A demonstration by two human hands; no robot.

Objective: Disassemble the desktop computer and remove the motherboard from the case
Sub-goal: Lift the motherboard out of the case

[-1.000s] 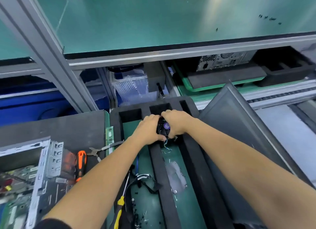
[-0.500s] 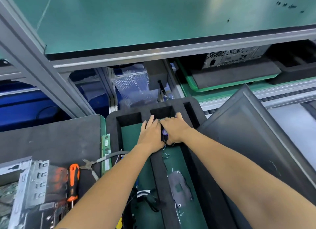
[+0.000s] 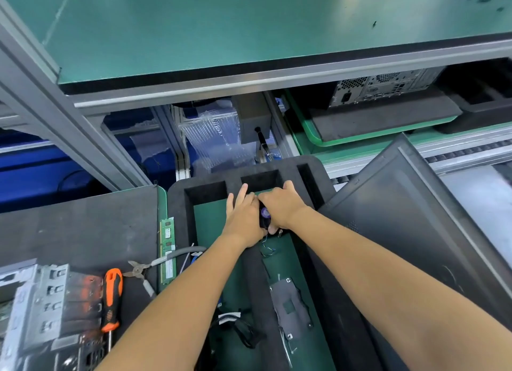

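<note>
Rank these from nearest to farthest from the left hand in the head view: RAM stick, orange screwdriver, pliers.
From the left hand:
1. RAM stick, just left of it on the green strip.
2. pliers, lower left on the dark mat.
3. orange screwdriver, farther lower left, beside the open case.

Black foam tray (image 3: 177,201), green memory stick (image 3: 167,250), orange-and-black screwdriver (image 3: 112,298), purple-centred fan (image 3: 265,215).

**Bright overhead light, warped and soft edges**

Light falls from above me, throwing a pale glare on the green shelf (image 3: 249,24) at upper right. Straight rails bow toward the frame edges. The metal case (image 3: 41,309) at lower left smears; my forearms blur near the bottom.
</note>
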